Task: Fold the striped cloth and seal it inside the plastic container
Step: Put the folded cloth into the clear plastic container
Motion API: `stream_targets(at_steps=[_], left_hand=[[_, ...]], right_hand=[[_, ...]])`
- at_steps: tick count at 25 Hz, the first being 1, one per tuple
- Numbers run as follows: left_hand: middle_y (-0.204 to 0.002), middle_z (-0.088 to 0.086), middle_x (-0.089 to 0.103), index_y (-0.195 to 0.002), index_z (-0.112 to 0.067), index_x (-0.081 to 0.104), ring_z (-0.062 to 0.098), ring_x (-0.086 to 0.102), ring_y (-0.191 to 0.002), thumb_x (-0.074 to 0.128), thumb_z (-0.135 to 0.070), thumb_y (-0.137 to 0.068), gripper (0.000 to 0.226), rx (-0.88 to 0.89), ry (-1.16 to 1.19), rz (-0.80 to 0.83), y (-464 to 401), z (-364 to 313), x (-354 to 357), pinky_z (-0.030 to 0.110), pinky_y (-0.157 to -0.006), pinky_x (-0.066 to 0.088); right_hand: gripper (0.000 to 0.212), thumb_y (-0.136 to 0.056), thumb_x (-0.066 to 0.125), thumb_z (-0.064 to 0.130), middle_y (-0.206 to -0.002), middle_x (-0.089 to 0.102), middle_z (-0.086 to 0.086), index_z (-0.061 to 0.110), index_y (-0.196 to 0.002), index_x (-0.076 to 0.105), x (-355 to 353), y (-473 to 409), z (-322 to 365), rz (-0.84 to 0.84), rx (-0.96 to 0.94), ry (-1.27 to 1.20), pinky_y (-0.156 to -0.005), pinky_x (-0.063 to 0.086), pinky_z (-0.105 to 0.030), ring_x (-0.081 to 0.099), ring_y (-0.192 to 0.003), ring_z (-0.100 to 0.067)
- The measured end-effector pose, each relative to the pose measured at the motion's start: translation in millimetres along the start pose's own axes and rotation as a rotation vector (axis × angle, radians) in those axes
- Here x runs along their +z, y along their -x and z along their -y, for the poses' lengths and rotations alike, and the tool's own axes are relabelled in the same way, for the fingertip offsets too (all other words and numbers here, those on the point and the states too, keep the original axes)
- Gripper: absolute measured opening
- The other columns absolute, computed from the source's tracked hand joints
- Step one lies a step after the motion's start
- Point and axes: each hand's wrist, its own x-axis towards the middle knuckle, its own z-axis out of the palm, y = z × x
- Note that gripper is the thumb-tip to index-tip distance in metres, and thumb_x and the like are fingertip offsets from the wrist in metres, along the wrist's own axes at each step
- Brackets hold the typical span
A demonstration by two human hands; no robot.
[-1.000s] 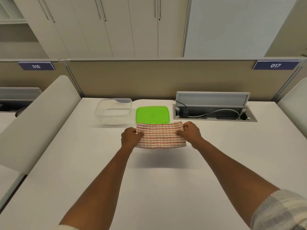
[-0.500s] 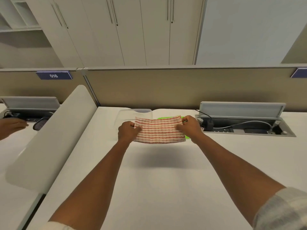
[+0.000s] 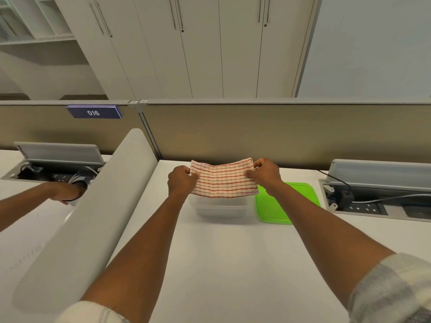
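White laminate covers the counter (image 3: pixel 221 264), which is bounded on its left edge by a rounded white divider (image 3: pixel 93 217). Beyond that divider, another person's hand (image 3: pixel 67 191) is seen at a cable tray on the neighbouring desk. Near the counter's back edge, the folded striped cloth (image 3: pixel 224 181) is held taut in the air between two hands. Its left edge is pinched by the left hand (image 3: pixel 180 183), with the fingers curled and pressed together over the fabric. Directly beneath the cloth, the clear plastic container (image 3: pixel 219 207) is seen standing open on the counter; its rim is partly hidden by the cloth. The cloth's right edge is pinched between thumb and fingers of the right hand (image 3: pixel 265 176). Just beside the container, to its right, the green lid (image 3: pixel 275 210) lies flat. Towards the counter's right edge, an open cable tray (image 3: pixel 377 201) is set.
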Motion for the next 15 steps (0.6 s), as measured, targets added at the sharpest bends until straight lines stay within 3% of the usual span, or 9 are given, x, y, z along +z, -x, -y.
stream_targets(at_steps=[6,11,15], left_hand=[[-0.106,0.008,0.072,-0.108,-0.01,0.068,0.014,0.058,-0.074,0.064,-0.032,-0.092,0.027,0.007,-0.047,0.023,-28,7,19,0.019,-0.06,0.043],[-0.106,0.006,0.072,-0.112,-0.014,0.065,0.022,0.07,-0.083,0.058,-0.037,-0.093,0.031,0.111,-0.26,0.052,-28,15,33,0.03,-0.069,0.054],[-0.106,0.005,0.072,-0.113,-0.017,0.067,0.022,0.066,-0.091,0.054,-0.035,-0.093,0.03,0.287,-0.524,0.008,-24,13,41,0.033,-0.073,0.055]], right_hand=[[0.017,-0.071,0.077,0.021,-0.093,0.072,-0.013,0.014,-0.077,0.063,32,-21,0,-0.015,0.005,0.136,-0.08,0.052,-0.038,0.065,-0.092,-0.03],[0.024,-0.073,0.069,0.022,-0.098,0.07,-0.014,0.009,-0.093,0.067,50,-30,-5,-0.015,-0.036,0.325,-0.078,0.05,-0.036,0.064,-0.094,-0.034],[0.025,-0.078,0.062,0.023,-0.099,0.069,-0.015,0.01,-0.099,0.063,60,-26,-9,-0.049,-0.158,0.541,-0.081,0.051,-0.04,0.062,-0.096,-0.036]])
